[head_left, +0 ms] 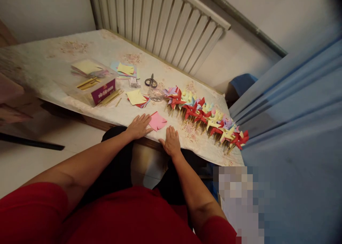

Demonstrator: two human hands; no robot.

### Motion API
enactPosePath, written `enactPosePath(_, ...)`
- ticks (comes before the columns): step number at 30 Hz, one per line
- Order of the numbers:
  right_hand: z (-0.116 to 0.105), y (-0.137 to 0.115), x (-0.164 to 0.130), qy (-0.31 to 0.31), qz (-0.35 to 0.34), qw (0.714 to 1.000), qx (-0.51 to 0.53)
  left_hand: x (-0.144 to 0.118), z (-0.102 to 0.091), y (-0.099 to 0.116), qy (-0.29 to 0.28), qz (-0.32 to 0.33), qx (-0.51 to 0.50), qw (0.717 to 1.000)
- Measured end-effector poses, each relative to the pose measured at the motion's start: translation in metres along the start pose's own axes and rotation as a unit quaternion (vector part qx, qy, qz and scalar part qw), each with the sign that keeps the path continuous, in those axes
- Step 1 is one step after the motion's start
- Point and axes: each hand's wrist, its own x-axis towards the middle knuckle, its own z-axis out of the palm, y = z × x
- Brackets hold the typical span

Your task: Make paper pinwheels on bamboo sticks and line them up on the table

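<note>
A pink paper square (157,122) with cuts at its corners lies flat at the near edge of the table. My left hand (139,125) rests flat beside it, fingertips at its left edge, fingers stretched out. On the other side, my right hand (171,140) lies on the tablecloth just right of the paper, fingers extended and holding nothing. Beyond the pink square is a small stack of cut paper squares (136,97), a yellow one on top. Close by sits a clear bag of small pieces (156,94).
Rows of finished paper pinwheels (201,115) stand along the right. Black-handled scissors (151,81) lie behind. A clear plastic box (92,82) holds paper and sticks, with loose sticks (109,98) beside it. More paper (125,69) lies near a radiator (160,23). A blue curtain (291,130) hangs right.
</note>
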Motion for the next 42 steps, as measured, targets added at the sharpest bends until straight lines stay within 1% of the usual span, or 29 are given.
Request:
enactPosePath(3, -0.001, 0.002, -0.018, -0.003, 0.013, 1.0, 0.001, -0.004, -0.004, -0.01, 0.004, -0.038, -0.03, 0.999)
enactPosePath(7, 0.001, -0.001, -0.034, -0.012, 0.031, 0.999, 0.009, -0.005, -0.01, -0.027, 0.047, -0.095, -0.061, 0.993)
enactPosePath(10, 0.002, -0.004, -0.036, -0.012, 0.049, 0.999, 0.021, -0.004, -0.016, -0.035, 0.074, -0.135, -0.099, 0.983)
enactPosePath(13, 0.003, -0.005, -0.035, -0.005, 0.062, 0.997, 0.036, -0.002, -0.02, -0.038, 0.086, -0.175, -0.122, 0.973)
enactPosePath(17, 0.004, -0.006, -0.035, 0.003, 0.073, 0.996, 0.054, 0.0, -0.02, -0.037, 0.096, -0.201, -0.144, 0.964)
enactPosePath(22, 0.007, -0.005, -0.036, 0.016, 0.071, 0.995, 0.062, 0.004, -0.011, -0.03, 0.091, -0.186, -0.174, 0.963)
enactPosePath(28, 0.011, -0.003, -0.035, 0.026, 0.066, 0.996, 0.063, 0.013, -0.006, -0.023, 0.091, -0.168, -0.17, 0.967)
enactPosePath(32, 0.01, -0.004, -0.034, 0.033, 0.067, 0.995, 0.072, 0.017, -0.007, -0.019, 0.083, -0.148, -0.123, 0.978)
enactPosePath(36, 0.01, -0.004, -0.033, 0.031, 0.069, 0.995, 0.071, 0.02, -0.008, -0.014, 0.075, -0.146, -0.068, 0.984)
enactPosePath(42, 0.012, -0.004, -0.032, 0.033, 0.067, 0.995, 0.07, 0.022, -0.005, -0.013, 0.075, -0.144, -0.036, 0.986)
